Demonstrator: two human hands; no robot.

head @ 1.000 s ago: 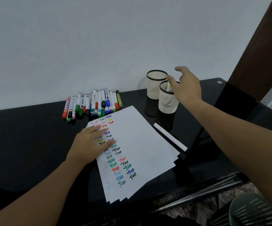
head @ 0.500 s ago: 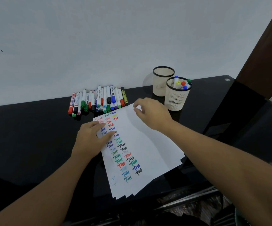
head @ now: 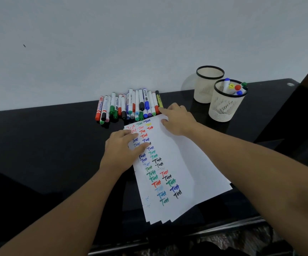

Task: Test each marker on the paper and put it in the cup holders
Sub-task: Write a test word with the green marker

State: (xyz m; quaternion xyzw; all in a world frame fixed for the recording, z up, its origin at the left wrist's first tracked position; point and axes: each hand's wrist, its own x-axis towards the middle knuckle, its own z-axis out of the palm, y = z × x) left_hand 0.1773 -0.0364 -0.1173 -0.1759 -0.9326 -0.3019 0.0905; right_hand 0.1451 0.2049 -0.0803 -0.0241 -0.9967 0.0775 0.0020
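Observation:
A fanned stack of white paper (head: 182,170) lies on the black table, its left side covered with coloured "Test" marks. My left hand (head: 121,153) presses flat on the paper's upper left part. My right hand (head: 177,119) reaches over the paper's top edge, fingertips touching the yellow marker (head: 159,100) at the right end of a row of several markers (head: 131,106) against the wall. Two white mesh cup holders stand at the right: the near one (head: 225,106) holds several markers, the far one (head: 207,85) looks empty.
The black glossy table (head: 38,145) runs along a pale wall. Its front edge crosses the bottom of the view, with patterned floor below. A dark brown panel rises at the far right.
My right hand left the near cup holder and came back left across the paper to the right end of the marker row. The left hand stayed on the paper.

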